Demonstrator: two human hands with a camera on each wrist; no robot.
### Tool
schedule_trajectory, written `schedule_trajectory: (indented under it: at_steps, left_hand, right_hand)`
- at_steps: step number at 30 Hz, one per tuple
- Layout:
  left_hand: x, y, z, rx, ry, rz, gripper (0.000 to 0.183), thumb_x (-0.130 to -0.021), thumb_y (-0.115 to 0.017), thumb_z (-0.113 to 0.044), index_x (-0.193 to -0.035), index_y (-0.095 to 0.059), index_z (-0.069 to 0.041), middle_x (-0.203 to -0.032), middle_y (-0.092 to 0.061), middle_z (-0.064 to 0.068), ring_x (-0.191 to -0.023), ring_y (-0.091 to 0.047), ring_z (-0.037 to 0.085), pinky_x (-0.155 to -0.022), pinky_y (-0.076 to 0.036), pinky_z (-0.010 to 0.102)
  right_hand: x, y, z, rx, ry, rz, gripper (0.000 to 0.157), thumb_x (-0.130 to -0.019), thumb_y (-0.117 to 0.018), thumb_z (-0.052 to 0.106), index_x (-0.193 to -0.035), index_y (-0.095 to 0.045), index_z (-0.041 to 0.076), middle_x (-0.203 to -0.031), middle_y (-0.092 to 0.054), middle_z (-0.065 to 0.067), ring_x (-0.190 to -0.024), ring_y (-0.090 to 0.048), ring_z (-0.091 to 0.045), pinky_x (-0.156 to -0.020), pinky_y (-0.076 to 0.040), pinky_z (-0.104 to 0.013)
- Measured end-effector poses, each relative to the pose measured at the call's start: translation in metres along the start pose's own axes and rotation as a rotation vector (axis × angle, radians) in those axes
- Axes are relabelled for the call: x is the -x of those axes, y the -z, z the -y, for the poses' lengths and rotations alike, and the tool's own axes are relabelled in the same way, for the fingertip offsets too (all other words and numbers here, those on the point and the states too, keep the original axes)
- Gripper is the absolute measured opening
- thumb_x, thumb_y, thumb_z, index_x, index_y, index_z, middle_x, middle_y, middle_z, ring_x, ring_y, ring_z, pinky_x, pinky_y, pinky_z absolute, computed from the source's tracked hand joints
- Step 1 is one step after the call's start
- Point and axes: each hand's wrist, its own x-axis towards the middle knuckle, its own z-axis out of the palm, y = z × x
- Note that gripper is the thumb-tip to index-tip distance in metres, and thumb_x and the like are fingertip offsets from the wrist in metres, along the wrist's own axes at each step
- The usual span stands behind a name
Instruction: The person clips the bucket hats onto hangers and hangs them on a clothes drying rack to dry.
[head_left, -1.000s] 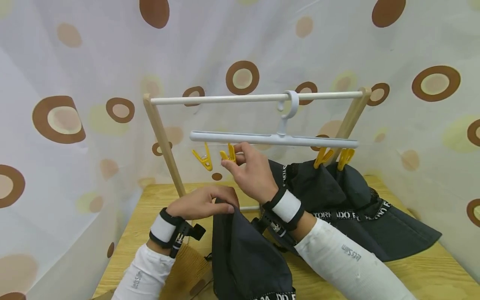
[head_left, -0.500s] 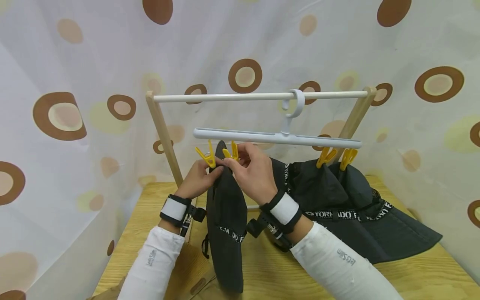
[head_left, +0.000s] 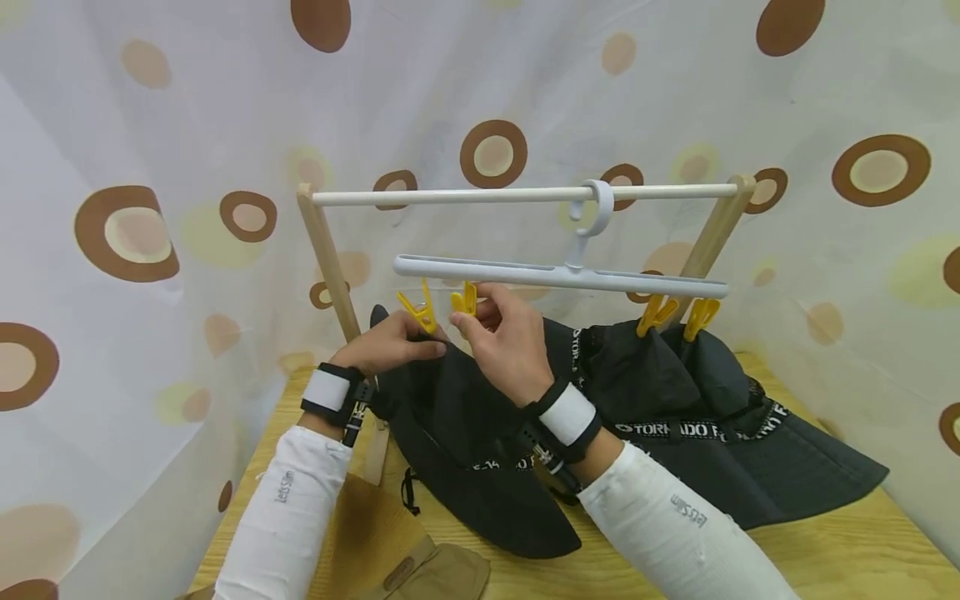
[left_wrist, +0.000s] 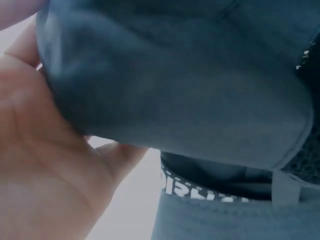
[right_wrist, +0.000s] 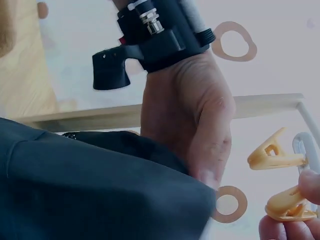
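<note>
In the head view, my left hand (head_left: 386,343) pinches the crown of a black bucket hat (head_left: 480,417), its brim hanging down toward the table. The left wrist view shows the hat's cloth (left_wrist: 175,95) against the palm. My right hand (head_left: 510,342) squeezes a yellow clothespin (head_left: 465,300) between thumb and fingers, its two handles close together. A second yellow clothespin (head_left: 426,313) hangs just above the left fingers. Both are under the white hanger (head_left: 510,274). In the right wrist view, the hat's edge (right_wrist: 110,185) lies left of the squeezed clothespin (right_wrist: 287,205).
Another black hat (head_left: 675,383) hangs on the right from two yellow clothespins (head_left: 701,318). The hanger hooks over a rack's white rail (head_left: 450,197), between wooden posts (head_left: 328,258). A tan hat-like cloth item (head_left: 442,571) lies on the wooden table (head_left: 795,550).
My left hand has lifted the hat from below up to the clothespins, and its brim has swung to spread sideways. The right hand stays put; its clothespin's handles are now closer together.
</note>
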Motion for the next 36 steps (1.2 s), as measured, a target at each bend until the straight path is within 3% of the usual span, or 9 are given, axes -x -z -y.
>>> schedule_trajectory:
  at_steps: [7, 11, 15, 20, 26, 28, 31, 33, 36]
  left_hand:
    - [-0.004, -0.009, 0.008, 0.199, -0.056, -0.068, 0.022, -0.093, -0.061, -0.004, -0.109, -0.064, 0.011, -0.096, -0.068, -0.004, -0.092, -0.057, 0.01, -0.088, -0.046, 0.026]
    - [-0.004, -0.014, 0.008, 0.295, -0.119, -0.053, 0.022, -0.093, -0.061, -0.002, -0.105, -0.06, 0.016, -0.089, -0.065, -0.014, -0.089, -0.054, 0.01, -0.085, -0.044, 0.025]
    - [-0.007, -0.017, 0.006, 0.326, -0.143, -0.057, 0.023, -0.093, -0.063, -0.001, -0.106, -0.059, 0.016, -0.09, -0.066, -0.017, -0.091, -0.055, 0.007, -0.086, -0.046, 0.024]
    - [-0.009, -0.018, 0.005, 0.342, -0.106, -0.124, 0.025, -0.091, -0.063, 0.005, -0.113, -0.059, 0.016, -0.093, -0.068, -0.017, -0.095, -0.062, 0.005, -0.089, -0.051, 0.024]
    - [-0.011, -0.018, 0.009, 0.375, -0.112, -0.158, 0.027, -0.09, -0.066, 0.001, -0.113, -0.061, 0.016, -0.093, -0.07, -0.016, -0.095, -0.063, 0.006, -0.09, -0.052, 0.026]
    - [-0.01, -0.018, 0.011, 0.391, -0.12, -0.149, 0.02, -0.09, -0.069, -0.005, -0.107, -0.067, 0.007, -0.092, -0.07, -0.015, -0.094, -0.062, 0.007, -0.09, -0.051, 0.026]
    - [-0.008, -0.017, 0.015, 0.413, -0.146, -0.119, 0.006, -0.091, -0.072, -0.014, -0.097, -0.073, -0.013, -0.092, -0.069, -0.014, -0.093, -0.058, 0.009, -0.09, -0.047, 0.027]
    - [-0.007, -0.017, 0.016, 0.424, -0.163, -0.106, 0.008, -0.092, -0.072, -0.018, -0.093, -0.072, -0.026, -0.092, -0.068, -0.013, -0.093, -0.056, 0.009, -0.09, -0.046, 0.027]
    - [-0.007, -0.018, 0.016, 0.444, -0.187, -0.134, 0.016, -0.092, -0.071, -0.015, -0.09, -0.072, -0.031, -0.091, -0.067, -0.015, -0.092, -0.057, 0.008, -0.088, -0.046, 0.025]
  right_hand:
    - [-0.002, 0.0, -0.003, 0.007, -0.069, 0.023, 0.032, -0.091, -0.072, 0.017, -0.117, -0.066, 0.0, -0.1, -0.073, -0.016, -0.09, -0.07, -0.027, -0.081, -0.057, -0.041]
    - [-0.003, 0.0, -0.003, -0.019, -0.107, 0.035, 0.03, -0.092, -0.071, 0.019, -0.115, -0.067, 0.001, -0.101, -0.073, -0.016, -0.094, -0.069, -0.028, -0.084, -0.056, -0.042]
    - [-0.004, 0.001, -0.004, -0.053, -0.124, 0.014, 0.028, -0.091, -0.072, 0.019, -0.112, -0.067, 0.001, -0.1, -0.073, -0.016, -0.095, -0.07, -0.028, -0.085, -0.056, -0.043]
    - [-0.004, -0.001, -0.005, -0.112, -0.138, -0.002, 0.027, -0.09, -0.072, 0.017, -0.112, -0.068, 0.001, -0.101, -0.073, -0.017, -0.094, -0.069, -0.028, -0.086, -0.055, -0.041]
    - [-0.005, -0.005, -0.007, -0.182, -0.173, -0.025, 0.025, -0.09, -0.073, 0.015, -0.11, -0.069, 0.001, -0.101, -0.073, -0.017, -0.093, -0.069, -0.027, -0.078, -0.053, -0.03]
    - [-0.005, -0.006, -0.007, -0.206, -0.196, -0.023, 0.025, -0.09, -0.073, 0.015, -0.111, -0.069, 0.002, -0.102, -0.073, -0.017, -0.094, -0.068, -0.027, -0.076, -0.051, -0.027]
    - [-0.005, -0.006, -0.007, -0.232, -0.229, -0.016, 0.025, -0.091, -0.072, 0.015, -0.112, -0.069, 0.003, -0.104, -0.073, -0.017, -0.094, -0.067, -0.025, -0.075, -0.048, -0.025]
    - [-0.005, -0.007, -0.007, -0.251, -0.249, -0.011, 0.025, -0.091, -0.072, 0.015, -0.113, -0.07, 0.003, -0.105, -0.072, -0.016, -0.095, -0.067, -0.024, -0.076, -0.047, -0.025]
    - [-0.006, -0.006, -0.007, -0.275, -0.273, -0.008, 0.026, -0.091, -0.072, 0.016, -0.113, -0.07, 0.004, -0.105, -0.072, -0.016, -0.096, -0.066, -0.023, -0.075, -0.047, -0.025]
